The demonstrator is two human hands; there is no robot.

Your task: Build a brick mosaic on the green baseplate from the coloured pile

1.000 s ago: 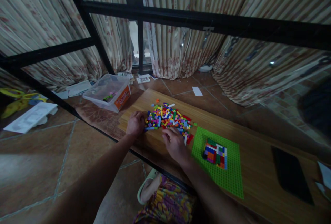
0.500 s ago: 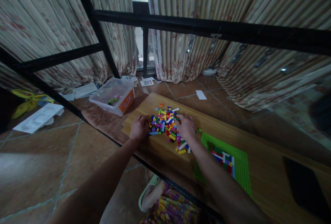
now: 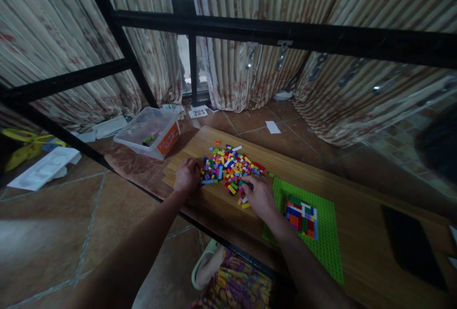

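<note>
Green baseplate [image 3: 326, 244] rt of brick pile [image 3: 230, 168]; left hand [image 3: 186, 175] loosely curled, right hand [image 3: 260, 197] pinching, contents unclear.

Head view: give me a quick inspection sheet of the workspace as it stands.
Surface: wooden table, brick pile at its far end.
Job's things: pile of coloured bricks; green baseplate with a small brick block on it.
Clutter: dark flat object on the table.
Hands: left hand rests at the pile's edge; right hand at the pile's near side, grasp unclear.
Cables: nothing seen.
Surroundings: clear plastic bin and papers on the tiled floor; curtains, black frame.
</note>
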